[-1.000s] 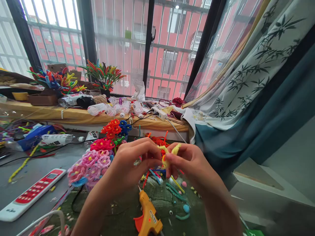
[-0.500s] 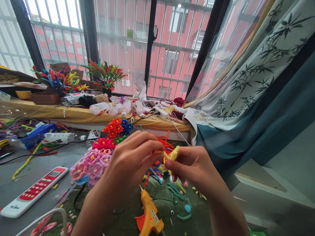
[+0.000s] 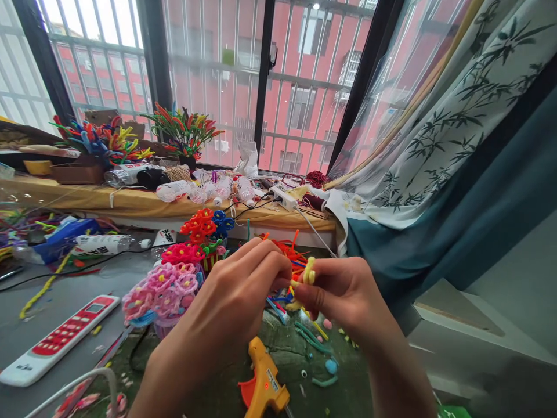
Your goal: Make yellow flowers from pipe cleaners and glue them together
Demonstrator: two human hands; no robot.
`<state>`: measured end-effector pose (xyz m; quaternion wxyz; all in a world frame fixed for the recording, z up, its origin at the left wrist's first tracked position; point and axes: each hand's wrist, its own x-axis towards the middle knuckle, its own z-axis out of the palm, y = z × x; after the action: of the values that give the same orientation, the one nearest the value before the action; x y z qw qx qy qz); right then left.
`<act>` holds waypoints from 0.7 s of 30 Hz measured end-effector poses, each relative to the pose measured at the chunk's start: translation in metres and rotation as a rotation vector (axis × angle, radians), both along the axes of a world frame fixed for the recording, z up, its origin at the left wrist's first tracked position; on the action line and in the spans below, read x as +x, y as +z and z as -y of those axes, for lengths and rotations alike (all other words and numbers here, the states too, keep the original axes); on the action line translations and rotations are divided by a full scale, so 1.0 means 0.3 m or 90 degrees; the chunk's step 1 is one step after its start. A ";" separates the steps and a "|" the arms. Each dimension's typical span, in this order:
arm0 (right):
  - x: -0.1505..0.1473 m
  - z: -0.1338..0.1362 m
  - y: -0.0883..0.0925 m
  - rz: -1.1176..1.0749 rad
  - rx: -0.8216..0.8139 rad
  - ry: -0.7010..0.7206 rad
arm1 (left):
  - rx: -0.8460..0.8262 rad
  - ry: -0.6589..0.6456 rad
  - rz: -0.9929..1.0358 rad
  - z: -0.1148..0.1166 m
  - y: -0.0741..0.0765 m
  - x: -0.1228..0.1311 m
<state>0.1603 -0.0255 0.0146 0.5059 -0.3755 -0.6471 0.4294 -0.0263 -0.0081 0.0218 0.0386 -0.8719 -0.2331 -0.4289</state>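
Observation:
Between my two hands is a yellow pipe cleaner (image 3: 309,271), bent into a small loop. My right hand (image 3: 343,287) pinches the looped part between thumb and forefinger. My left hand (image 3: 248,284), its back towards me, has its fingers closed at the thin end of the same piece; the fingertips are partly hidden. Below the hands a yellow hot glue gun (image 3: 266,380) with an orange trigger lies on the dark green mat (image 3: 200,383). Behind them is a heap of orange and red pipe cleaners (image 3: 292,251).
Pink pipe-cleaner flowers (image 3: 167,284) stand left of my left hand, with red flowers (image 3: 201,225) behind. A white and red remote control (image 3: 61,339) lies at the left. Teal pipe-cleaner pieces (image 3: 313,339) and a blue pompom (image 3: 331,366) are on the mat. Bottles (image 3: 174,190) line the sill.
The yellow pipe cleaner has turned into a tighter, more upright loop at my right fingertips. My left hand has rolled over slightly, its fingers now curled closer to my right hand.

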 end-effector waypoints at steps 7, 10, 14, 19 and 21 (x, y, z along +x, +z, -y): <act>0.001 0.002 -0.013 -0.004 0.127 -0.101 | -0.049 -0.038 0.130 -0.003 0.004 0.031; -0.001 0.012 0.000 0.063 0.238 -0.188 | -0.101 -0.007 0.158 0.001 0.014 0.032; -0.007 0.018 0.003 0.156 0.371 -0.253 | -0.189 -0.010 0.198 -0.002 0.024 0.025; -0.005 0.008 -0.013 0.231 0.536 -0.270 | -0.272 -0.069 0.236 -0.003 0.024 0.022; -0.004 0.010 -0.013 0.268 0.578 -0.286 | -0.264 -0.061 0.218 0.001 0.024 0.021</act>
<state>0.1591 -0.0285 0.0108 0.5557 -0.3266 -0.7585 -0.0959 -0.0199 -0.0084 0.0291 -0.2010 -0.7861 -0.2773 -0.5145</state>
